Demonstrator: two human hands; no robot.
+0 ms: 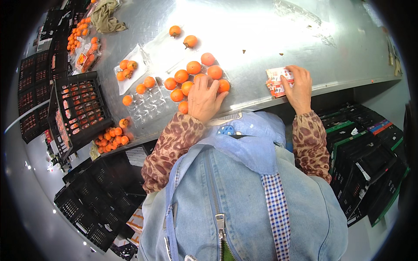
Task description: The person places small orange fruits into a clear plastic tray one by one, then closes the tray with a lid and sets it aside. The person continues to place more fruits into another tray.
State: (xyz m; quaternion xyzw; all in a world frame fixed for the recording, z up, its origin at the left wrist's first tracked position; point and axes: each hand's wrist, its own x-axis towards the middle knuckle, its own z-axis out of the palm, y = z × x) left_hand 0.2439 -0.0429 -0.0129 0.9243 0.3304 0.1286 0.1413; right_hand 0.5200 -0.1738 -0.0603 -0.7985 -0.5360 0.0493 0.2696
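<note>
My left hand (204,98) rests over orange persimmons (194,67) set in rows in a clear plastic tray near the table's front edge; its fingers touch the fruit, though the palm hides whether one is gripped. Off to the right, my right hand (298,86) lies on a small group of printed red and white cards (277,81), thumb and fingers at their right side. Left of the filled tray sits a clear molded tray (148,106) with a few persimmons at its upper side. Two single persimmons (190,41) lie farther back.
A white sheet with persimmons (127,69), a loose heap of persimmons (112,139) and a black crate of packed fruit (81,107) are at the left. A crumpled cloth (106,18) lies at the back left of the metal table (241,68). Black crates (362,156) stand below right.
</note>
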